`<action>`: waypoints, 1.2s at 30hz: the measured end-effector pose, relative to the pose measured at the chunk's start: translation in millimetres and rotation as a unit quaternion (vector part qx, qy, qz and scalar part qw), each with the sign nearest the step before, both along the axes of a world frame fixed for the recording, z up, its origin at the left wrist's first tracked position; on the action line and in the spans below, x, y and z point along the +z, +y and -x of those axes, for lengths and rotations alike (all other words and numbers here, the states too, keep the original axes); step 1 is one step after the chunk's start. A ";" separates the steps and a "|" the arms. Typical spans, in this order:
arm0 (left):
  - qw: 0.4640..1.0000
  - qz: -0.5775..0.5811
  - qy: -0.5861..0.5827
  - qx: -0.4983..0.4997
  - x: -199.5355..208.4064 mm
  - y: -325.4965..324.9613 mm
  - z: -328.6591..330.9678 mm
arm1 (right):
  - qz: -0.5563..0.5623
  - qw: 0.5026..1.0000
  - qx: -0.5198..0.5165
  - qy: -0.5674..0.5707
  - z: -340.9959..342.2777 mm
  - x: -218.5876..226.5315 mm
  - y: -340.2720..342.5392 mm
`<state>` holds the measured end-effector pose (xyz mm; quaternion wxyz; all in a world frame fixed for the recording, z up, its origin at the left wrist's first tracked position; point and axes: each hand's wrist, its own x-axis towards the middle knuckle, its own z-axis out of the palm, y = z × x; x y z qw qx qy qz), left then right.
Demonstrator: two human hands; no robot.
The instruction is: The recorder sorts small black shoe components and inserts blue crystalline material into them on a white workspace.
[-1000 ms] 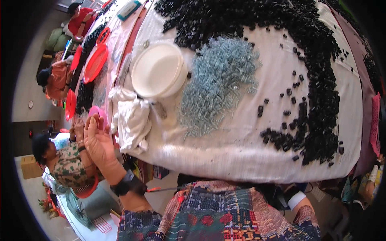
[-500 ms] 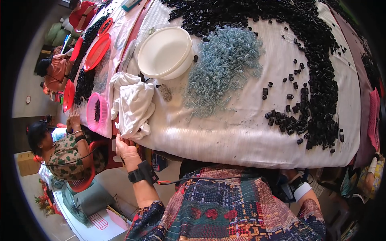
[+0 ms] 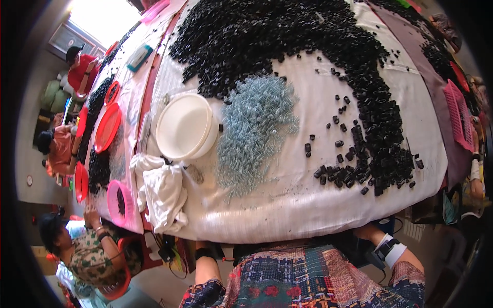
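My left hand (image 3: pixel 202 245) is at the table's near edge, left of my body, with its fingers hidden beneath the cloth's rim. On the other side my right hand (image 3: pixel 366 231) also reaches under the edge, its fingers out of sight. Whether either holds anything does not show. A crumpled white cloth (image 3: pixel 162 192) lies nearest to the left hand, beside a cream plastic basin (image 3: pixel 187 126) with nothing in it. A heap of small pale-blue metal springs (image 3: pixel 254 131) spreads right of the basin. Small black cylindrical plastic parts (image 3: pixel 380 128) form a long pile curving behind and right.
Pale sheeting (image 3: pixel 287 205) covers the table. At left, a neighbouring table holds red trays (image 3: pixel 108 128) and a pink basket (image 3: pixel 119 203). A person in a camouflage-patterned top (image 3: pixel 97 256) sits close on the left, others farther back. A pink basket (image 3: pixel 457 115) stands at far right.
My left hand has left the white cloth's near end and drawn back to the right, under the table edge. The view has tilted up, showing more of the far table. My right hand remains low.
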<state>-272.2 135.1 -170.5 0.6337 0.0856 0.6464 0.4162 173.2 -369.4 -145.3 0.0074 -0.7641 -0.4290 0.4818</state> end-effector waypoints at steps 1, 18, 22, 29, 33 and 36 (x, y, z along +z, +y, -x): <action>1.000 -0.004 -0.001 -0.002 -4.1 4.4 -4.4 | 0.054 0.997 0.043 -0.016 2.0 3.7 0.6; 0.998 -0.024 0.031 0.045 -79.5 -6.6 24.4 | 0.080 0.988 0.090 -0.093 20.1 22.2 -2.9; 0.997 -0.027 0.045 0.061 -91.3 -15.6 31.7 | 0.138 0.978 0.131 -0.089 25.1 49.4 20.6; 0.992 -0.041 0.080 0.087 -96.6 -28.3 41.5 | 0.117 0.971 0.181 -0.105 24.3 39.0 13.0; 0.988 -0.055 0.105 0.102 -92.8 -35.3 46.6 | 0.098 0.982 0.136 -0.088 24.8 48.1 19.2; 0.984 -0.064 0.124 0.108 -89.3 -42.3 45.8 | 0.074 0.983 0.136 -0.101 20.3 41.6 9.9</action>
